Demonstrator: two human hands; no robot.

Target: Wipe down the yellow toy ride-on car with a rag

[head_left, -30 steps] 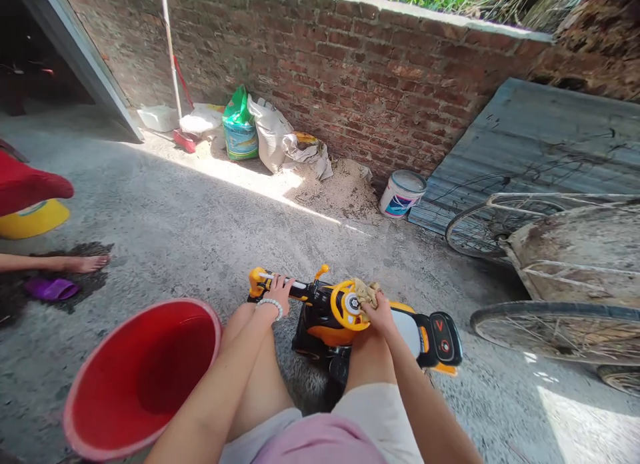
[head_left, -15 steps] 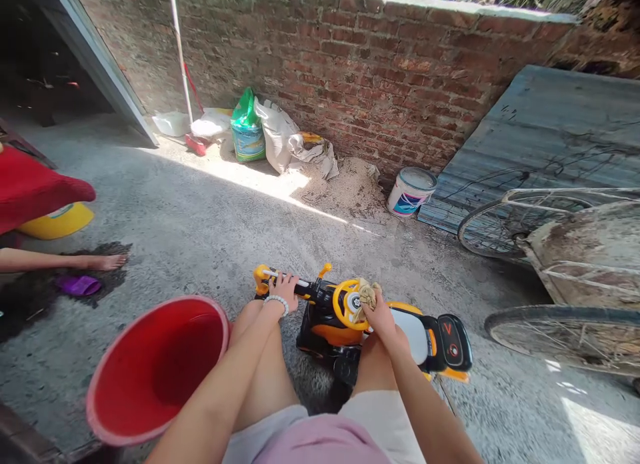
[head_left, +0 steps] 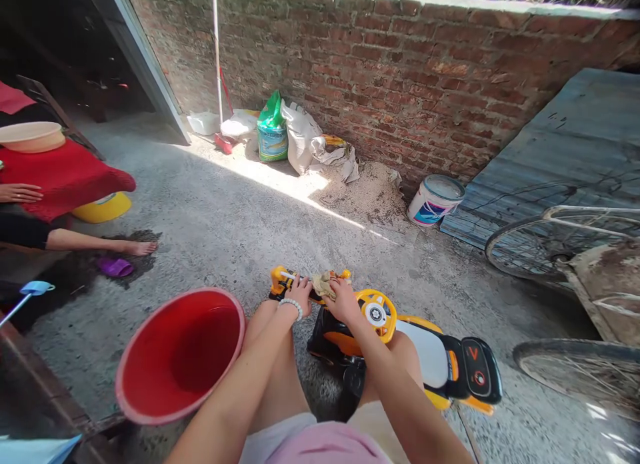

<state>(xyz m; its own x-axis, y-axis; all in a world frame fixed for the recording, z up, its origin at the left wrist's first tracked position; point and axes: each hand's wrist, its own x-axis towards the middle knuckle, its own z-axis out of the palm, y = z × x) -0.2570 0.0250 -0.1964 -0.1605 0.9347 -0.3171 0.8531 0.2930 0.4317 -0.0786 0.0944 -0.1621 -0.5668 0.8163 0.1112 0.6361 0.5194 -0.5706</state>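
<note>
A black and orange ride-on toy car (head_left: 343,344) with a white seat stands between and beside my knees. My left hand (head_left: 300,293), a beaded bracelet at its wrist, is closed around the dark front part of the toy. Bunched under the fingers of my right hand (head_left: 344,300) is a beige cloth (head_left: 325,285), pressed on the toy just ahead of the yellow steering wheel (head_left: 376,315). To the left of my knees stands a big red bucket (head_left: 131,377) with dark-looking water low inside.
Another person's bare foot (head_left: 143,248) and a purple slipper (head_left: 115,267) are at left. Sacks (head_left: 300,141) and a grain pile (head_left: 367,191) lie along the brick wall (head_left: 380,84). A paint bucket (head_left: 435,201) and a wheeled cart (head_left: 607,284) stand at right.
My right hand has moved left with the cloth, from the steering wheel to the front part near my left hand. The view has turned left, showing more of the other person.
</note>
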